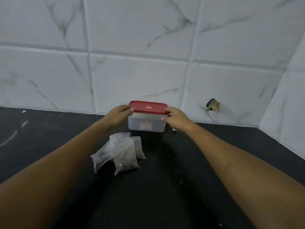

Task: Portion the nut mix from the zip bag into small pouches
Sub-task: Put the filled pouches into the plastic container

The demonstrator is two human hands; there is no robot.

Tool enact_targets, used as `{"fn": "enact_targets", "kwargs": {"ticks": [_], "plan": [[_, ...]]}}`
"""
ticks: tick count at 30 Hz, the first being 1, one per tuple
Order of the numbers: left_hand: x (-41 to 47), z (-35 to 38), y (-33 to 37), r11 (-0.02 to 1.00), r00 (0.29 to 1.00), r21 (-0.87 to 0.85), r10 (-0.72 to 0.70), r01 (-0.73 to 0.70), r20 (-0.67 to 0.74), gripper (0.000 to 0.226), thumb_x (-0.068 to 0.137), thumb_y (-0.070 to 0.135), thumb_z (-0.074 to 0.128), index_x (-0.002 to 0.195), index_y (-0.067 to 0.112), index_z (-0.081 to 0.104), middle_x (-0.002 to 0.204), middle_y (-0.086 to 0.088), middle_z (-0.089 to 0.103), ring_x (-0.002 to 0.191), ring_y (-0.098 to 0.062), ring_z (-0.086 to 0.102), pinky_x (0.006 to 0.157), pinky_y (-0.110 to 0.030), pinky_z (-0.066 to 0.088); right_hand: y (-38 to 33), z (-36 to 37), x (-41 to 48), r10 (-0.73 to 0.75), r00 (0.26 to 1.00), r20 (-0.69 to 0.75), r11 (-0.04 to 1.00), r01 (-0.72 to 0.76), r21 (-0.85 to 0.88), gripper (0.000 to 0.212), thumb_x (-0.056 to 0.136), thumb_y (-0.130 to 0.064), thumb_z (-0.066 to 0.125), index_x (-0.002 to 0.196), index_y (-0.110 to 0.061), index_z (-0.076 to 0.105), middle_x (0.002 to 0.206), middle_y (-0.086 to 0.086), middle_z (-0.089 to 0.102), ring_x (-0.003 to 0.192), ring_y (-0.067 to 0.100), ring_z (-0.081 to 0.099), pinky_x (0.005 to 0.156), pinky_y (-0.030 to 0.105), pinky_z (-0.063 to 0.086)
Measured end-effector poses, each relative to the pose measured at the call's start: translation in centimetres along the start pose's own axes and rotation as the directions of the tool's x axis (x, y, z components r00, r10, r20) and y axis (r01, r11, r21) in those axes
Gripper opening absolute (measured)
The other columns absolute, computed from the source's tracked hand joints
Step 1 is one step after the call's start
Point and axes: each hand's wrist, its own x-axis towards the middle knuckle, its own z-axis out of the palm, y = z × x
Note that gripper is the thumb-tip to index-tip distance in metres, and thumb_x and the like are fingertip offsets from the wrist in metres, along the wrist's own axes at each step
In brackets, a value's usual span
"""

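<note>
Found left hand (119, 115) and right hand (177, 119) curled round opposite ends of red-lidded container (146, 124), far centre of worktop (181, 162), long axis left-right. Noted pouches (122, 154) near-left of it, closer to left hand

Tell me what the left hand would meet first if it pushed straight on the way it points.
The container: the left hand grips it at the left edge of the red lid, so it is in contact now. Behind it stands the tiled wall; how far is unclear.

Head cam, fwd-down over counter (165, 187), facing tiled wall (148, 30).
</note>
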Motion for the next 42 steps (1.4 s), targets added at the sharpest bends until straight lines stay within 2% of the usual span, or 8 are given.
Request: {"fn": "enact_targets", "kwargs": {"ticks": [8,13,18,22,29,34,38,42], "plan": [[-11.6,1.6,6.9,0.984,0.982,-0.051,0.173,-0.169,0.081,0.075,0.085,0.079,0.048,0.142,0.031,0.058,0.135,0.013,0.065,0.125,-0.009,0.060,0.111,-0.044,0.047,1.3,-7.1,-12.9,-0.078,0.989,-0.128,0.995,0.086,0.059,0.034,0.097,-0.015,0.071,0.130,-0.018,0.069,0.123,-0.007,0.072,0.111,0.007,0.070,0.103,0.029,0.053],[-20.3,3.8,8.5,0.970,0.964,-0.121,0.228,-0.212,0.137,0.063,0.092,0.072,0.052,0.145,0.037,0.054,0.135,0.020,0.064,0.122,-0.002,0.061,0.106,-0.040,0.052,2.6,-8.6,-22.4,-0.093,0.989,-0.113,0.991,0.103,0.083,0.030,0.096,-0.019,0.073,0.126,-0.024,0.071,0.123,-0.013,0.073,0.113,-0.003,0.068,0.103,0.022,0.051],[-27.0,5.5,8.5,0.961,0.964,-0.189,0.231,-0.204,0.132,0.048,0.094,0.051,0.056,0.139,0.037,0.059,0.133,0.017,0.064,0.120,0.001,0.061,0.101,-0.030,0.054,3.6,-8.1,-28.5,-0.081,0.991,-0.111,0.991,0.092,0.101,0.028,0.098,-0.015,0.071,0.124,-0.025,0.069,0.118,-0.009,0.071,0.075,-0.017,0.064,0.069,0.010,0.052],[-28.2,5.7,8.2,0.969,0.965,-0.108,0.235,-0.222,0.120,0.055,0.087,0.050,0.064,0.140,0.037,0.054,0.128,0.019,0.062,0.115,0.004,0.061,0.095,-0.021,0.054,4.1,-8.1,-29.7,-0.195,0.974,-0.117,0.980,0.190,-0.056,0.037,0.097,-0.025,0.074,0.133,-0.025,0.066,0.133,-0.010,0.062,0.115,0.001,0.064,0.102,0.032,0.056],[-23.2,7.8,6.1,0.986,0.962,-0.056,0.163,-0.154,0.221,0.144,0.055,0.067,0.090,0.162,0.038,-0.001,0.161,0.012,0.026,0.143,-0.008,0.035,0.115,-0.032,0.036,6.4,-9.2,-28.0,-0.359,0.925,0.120,0.748,0.362,-0.556,0.070,0.104,-0.065,0.030,0.164,-0.029,0.029,0.172,-0.010,0.019,0.154,0.008,0.026,0.123,0.035,0.032],[-20.4,9.2,6.3,0.969,0.949,-0.201,0.193,-0.144,0.249,0.137,0.069,0.024,0.092,0.161,0.041,-0.008,0.147,0.018,0.035,0.112,0.030,0.045,0.090,0.002,0.040,7.1,-9.2,-26.2,-0.505,0.856,0.112,0.656,0.464,-0.595,0.062,0.109,-0.053,0.033,0.154,-0.015,0.048,0.158,0.002,0.049,0.152,0.015,0.036,0.123,0.032,0.033],[-19.6,9.7,5.3,0.964,0.952,-0.189,0.223,-0.185,0.208,0.142,0.052,0.049,0.098,0.158,0.052,0.004,0.149,0.027,0.035,0.129,0.018,0.041,0.108,-0.016,0.040,7.3,-8.9,-25.2,-0.606,0.790,0.096,0.569,0.514,-0.642,0.066,0.110,-0.056,0.024,0.143,-0.009,0.058,0.146,0.007,0.061,0.142,0.022,0.051,0.114,0.036,0.044],[-19.1,9.8,5.0,0.961,0.950,-0.155,0.257,-0.231,0.175,0.128,0.057,0.044,0.097,0.156,0.052,0.016,0.144,0.028,0.038,0.125,0.017,0.046,0.109,-0.020,0.040,7.6,-8.7,-24.6,-0.719,0.690,0.084,0.434,0.539,-0.722,0.063,0.112,-0.049,0.025,0.133,-0.005,0.066,0.134,0.011,0.069,0.126,0.026,0.065,0.100,0.036,0.055]]}}
